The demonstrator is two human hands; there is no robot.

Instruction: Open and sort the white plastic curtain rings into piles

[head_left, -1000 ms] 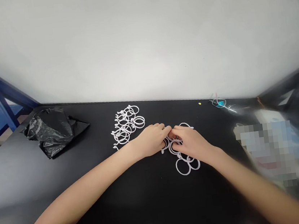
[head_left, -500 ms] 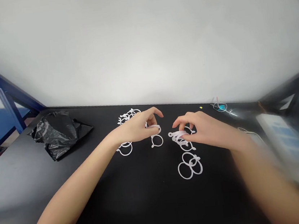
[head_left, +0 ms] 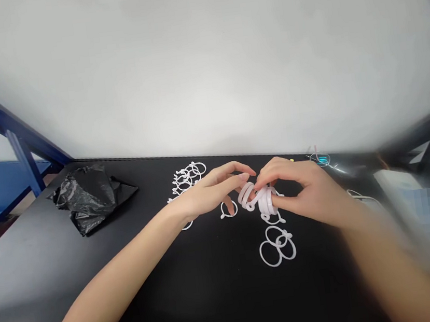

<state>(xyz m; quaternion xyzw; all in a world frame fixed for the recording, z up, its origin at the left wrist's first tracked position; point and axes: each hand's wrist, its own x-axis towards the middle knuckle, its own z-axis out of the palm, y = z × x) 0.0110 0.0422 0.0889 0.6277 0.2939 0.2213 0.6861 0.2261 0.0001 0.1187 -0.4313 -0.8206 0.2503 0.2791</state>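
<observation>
My left hand (head_left: 212,187) and my right hand (head_left: 306,186) meet above the black table. White plastic curtain rings (head_left: 246,197), each with a small eyelet, sit at the fingertips of my left hand, which is closed on them. My right hand pinches a bunch of the same rings (head_left: 267,202) between thumb and fingers. The two bunches almost touch, and fingers hide parts of them. Below my left hand lies a single ring (head_left: 228,202). Overlapping loose rings (head_left: 272,266) lie nearer me, below my right hand.
Several more white rings (head_left: 196,169) lie in a row behind my left forearm. A crumpled black plastic bag (head_left: 91,194) is on the left of the table (head_left: 199,288). Blue metal framing (head_left: 22,158) stands at the left edge. A blue-and-white package (head_left: 408,205) lies at right.
My left hand has moved right, up to my right hand. The rings in both hands are now raised and held close together. The view has shifted slightly.
</observation>
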